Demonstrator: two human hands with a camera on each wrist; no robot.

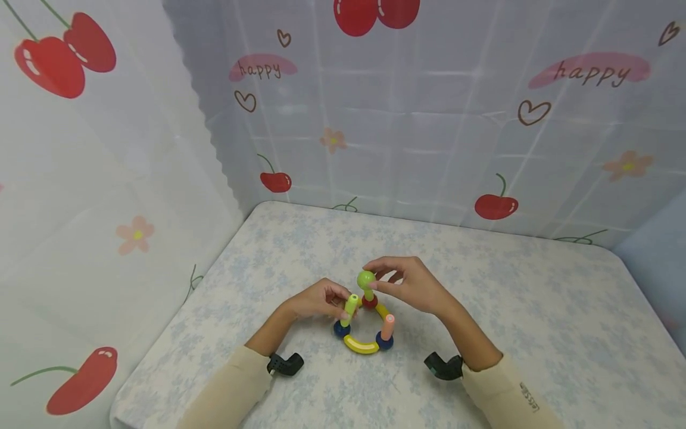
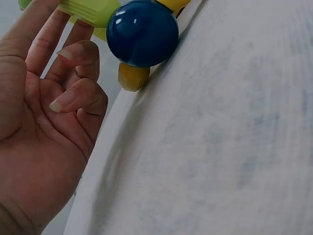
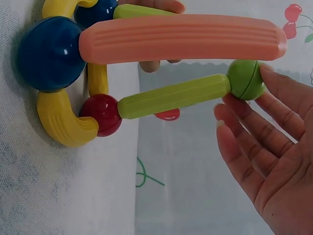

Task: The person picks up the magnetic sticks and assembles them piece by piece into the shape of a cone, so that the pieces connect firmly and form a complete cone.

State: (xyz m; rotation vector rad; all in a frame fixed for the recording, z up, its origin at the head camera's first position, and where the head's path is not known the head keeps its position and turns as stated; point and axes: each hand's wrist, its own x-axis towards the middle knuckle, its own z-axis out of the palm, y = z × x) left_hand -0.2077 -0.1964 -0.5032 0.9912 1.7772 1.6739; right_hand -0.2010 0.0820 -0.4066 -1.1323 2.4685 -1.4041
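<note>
A ring of yellow curved rods point(image 1: 361, 346) lies on the table, joined by a red ball point(image 1: 370, 302) and two blue balls point(image 1: 384, 341). From the red ball rises a light green rod point(image 3: 173, 97) with a green ball point(image 1: 366, 280) at its top. My right hand point(image 1: 409, 286) pinches that green ball between thumb and fingers. With my left hand point(image 1: 320, 300) I hold another light green rod point(image 1: 351, 306), which stands on the left blue ball point(image 2: 142, 34). A salmon-coloured rod point(image 3: 183, 39) stands on the nearer blue ball, its upper end bare.
The table point(image 1: 257, 381) wears a white cloth with pale blue flowers. Behind it and on the left hang curtains point(image 1: 407, 143) printed with cherries. A black wrist camera point(image 1: 286, 364) sits at the left sleeve, another black camera point(image 1: 443, 366) at the right.
</note>
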